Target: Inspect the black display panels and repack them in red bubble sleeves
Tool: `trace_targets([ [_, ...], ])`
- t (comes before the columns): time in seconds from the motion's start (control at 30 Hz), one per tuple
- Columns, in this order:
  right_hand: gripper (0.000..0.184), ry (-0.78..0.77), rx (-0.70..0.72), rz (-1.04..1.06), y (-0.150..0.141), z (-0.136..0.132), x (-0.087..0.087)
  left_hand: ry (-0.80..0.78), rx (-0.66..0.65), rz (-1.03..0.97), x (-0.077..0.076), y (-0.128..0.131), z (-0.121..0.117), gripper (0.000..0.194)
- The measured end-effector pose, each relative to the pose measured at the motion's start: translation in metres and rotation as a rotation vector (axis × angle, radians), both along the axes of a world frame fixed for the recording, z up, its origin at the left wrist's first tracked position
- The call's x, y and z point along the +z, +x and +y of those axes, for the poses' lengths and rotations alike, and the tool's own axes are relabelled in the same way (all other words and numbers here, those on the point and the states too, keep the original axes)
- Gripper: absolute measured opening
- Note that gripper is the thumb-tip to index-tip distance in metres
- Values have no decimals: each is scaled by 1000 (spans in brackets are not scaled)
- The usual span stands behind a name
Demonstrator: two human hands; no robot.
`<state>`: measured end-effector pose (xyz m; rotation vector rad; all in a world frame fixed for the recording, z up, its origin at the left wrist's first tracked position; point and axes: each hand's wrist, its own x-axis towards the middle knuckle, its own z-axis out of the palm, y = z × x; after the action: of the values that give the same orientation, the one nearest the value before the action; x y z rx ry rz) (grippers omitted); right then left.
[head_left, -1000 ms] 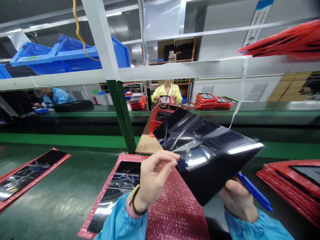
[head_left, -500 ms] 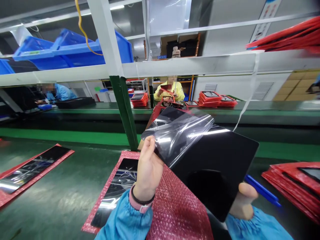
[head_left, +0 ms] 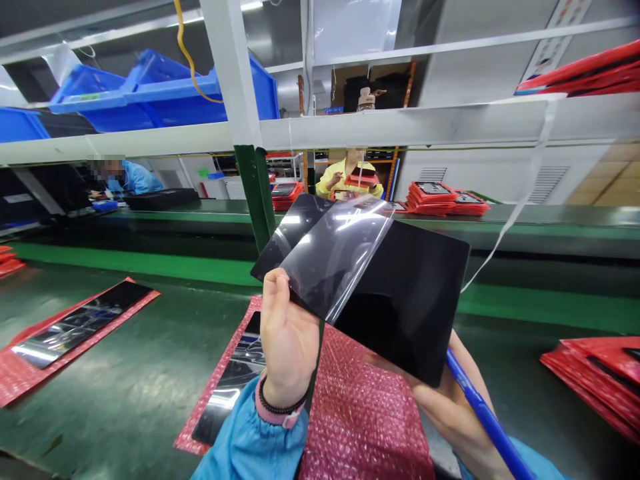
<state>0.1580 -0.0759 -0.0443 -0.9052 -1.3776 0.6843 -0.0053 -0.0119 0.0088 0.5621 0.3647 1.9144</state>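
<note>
A glossy black panel [head_left: 410, 287] is held up in front of me, tilted. My right hand [head_left: 445, 410] supports it from beneath at its lower right edge and also grips a blue pen [head_left: 487, 423]. My left hand [head_left: 287, 337] is closed, pinching the corner of a clear protective film [head_left: 335, 257] that is peeled up and folded back from the panel's left part. Below lies a red bubble-wrap bag [head_left: 360, 417] with another black panel [head_left: 235, 380] resting on it.
A green conveyor belt [head_left: 125, 373] carries a second red bag with a panel [head_left: 75, 330] at left. Stacked red bags [head_left: 600, 373] lie at right. Blue bins [head_left: 150, 93] sit on the shelf above. Two people work beyond the far bench [head_left: 550, 217].
My left hand has pulled the film further off the panel and the film now stands flatter. The panel has swung upright, and my right hand with the pen shows more beneath it.
</note>
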Motion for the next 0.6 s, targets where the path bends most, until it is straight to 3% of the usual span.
trace_targets([
  [0.1,71,-65,109,249,-11,-2,5,48,77,25,-4,3,-4,4],
  [0.17,67,-84,64,322,-16,-2,7,87,119,54,-6,6,-9,5],
  [0.37,55,-94,-1,342,-21,-7,17,92,175,89,-2,6,-13,9],
  [0.6,40,-115,144,411,-18,-15,15,8,158,39,3,-7,4,9],
])
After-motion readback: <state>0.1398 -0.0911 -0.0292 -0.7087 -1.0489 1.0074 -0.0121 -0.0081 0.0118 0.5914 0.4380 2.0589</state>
